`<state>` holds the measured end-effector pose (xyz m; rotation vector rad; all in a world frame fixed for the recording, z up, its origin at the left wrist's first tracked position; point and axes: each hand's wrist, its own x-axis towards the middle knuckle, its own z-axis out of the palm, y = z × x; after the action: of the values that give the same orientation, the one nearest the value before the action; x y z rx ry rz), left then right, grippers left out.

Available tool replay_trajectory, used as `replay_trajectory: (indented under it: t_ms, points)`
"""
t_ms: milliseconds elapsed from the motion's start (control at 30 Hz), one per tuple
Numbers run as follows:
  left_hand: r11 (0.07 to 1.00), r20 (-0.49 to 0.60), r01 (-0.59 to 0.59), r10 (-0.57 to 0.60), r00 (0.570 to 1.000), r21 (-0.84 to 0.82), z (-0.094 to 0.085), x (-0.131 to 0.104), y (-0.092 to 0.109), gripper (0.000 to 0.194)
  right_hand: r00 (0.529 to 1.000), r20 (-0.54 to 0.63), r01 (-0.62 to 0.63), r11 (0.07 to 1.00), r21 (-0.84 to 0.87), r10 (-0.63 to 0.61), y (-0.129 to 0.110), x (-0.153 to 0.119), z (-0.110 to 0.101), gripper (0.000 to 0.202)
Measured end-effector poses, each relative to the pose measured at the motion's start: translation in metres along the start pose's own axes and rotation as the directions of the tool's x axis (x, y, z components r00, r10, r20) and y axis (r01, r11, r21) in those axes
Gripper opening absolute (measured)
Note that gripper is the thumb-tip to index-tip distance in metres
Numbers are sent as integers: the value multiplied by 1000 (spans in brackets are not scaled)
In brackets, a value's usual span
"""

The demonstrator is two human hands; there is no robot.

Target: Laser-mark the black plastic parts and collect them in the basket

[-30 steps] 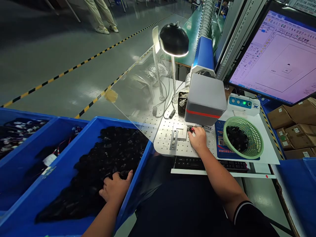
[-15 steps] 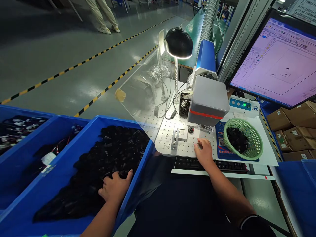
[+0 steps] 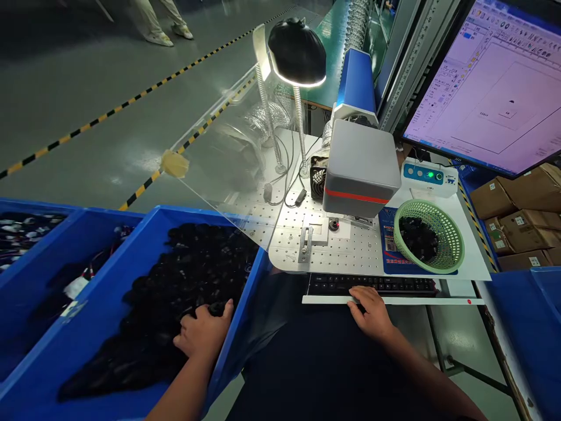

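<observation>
Parts in black plastic (image 3: 175, 292) fill the nearest blue bin (image 3: 245, 345) in a loose, tangled heap, and the left hand (image 3: 204, 333) lies on top of that heap near the bin's right wall, fingers curled down into the pile; its grip looks closed over one or two pieces, though which piece it has cannot be told. Each part looks small, light and rigid, probably smooth enough to slip, so a pinch across the body between thumb and fingertips seems the sound hold, lifting clear so that neighbours do not drag along. One such piece, with a red spot, sits in the fixture (image 3: 334, 224) on the perforated white worktop (image 3: 289, 245), directly under the grey marking head (image 3: 360, 169). The right hand (image 3: 370, 310) rests flat at the front edge of the keyboard (image 3: 372, 285), its grip loose and holding nothing. A green basket (image 3: 451, 234) with more black parts stands to the right, a lamp (image 3: 297, 49) lights the plate, a clear shield (image 3: 219, 158) leans on the left, and a monitor (image 3: 495, 88) shows a drawing. Beyond lies a grey floor with striped tape (image 3: 109, 111), where another person's legs (image 3: 160, 23) stand.
</observation>
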<state>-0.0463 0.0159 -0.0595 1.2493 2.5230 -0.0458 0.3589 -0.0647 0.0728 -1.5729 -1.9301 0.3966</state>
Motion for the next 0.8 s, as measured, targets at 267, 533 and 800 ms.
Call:
replay_trajectory:
  t_ms: [267,533,800]
  points:
    - [1000,7,-14,15,1000,-20,-3,-2,1,87,999,-34,7,1000,14,-7,-5,7,-5,24]
    - [971,-1,-122,125,992,-207,10,-5,-2,83,968,-251,-19,999,36,27,6,45,-18,16]
    - [930,-90,-317,306,948,-187,27,8,-16,67,934,-328,-152,988,-3,142,49,83,-13,30]
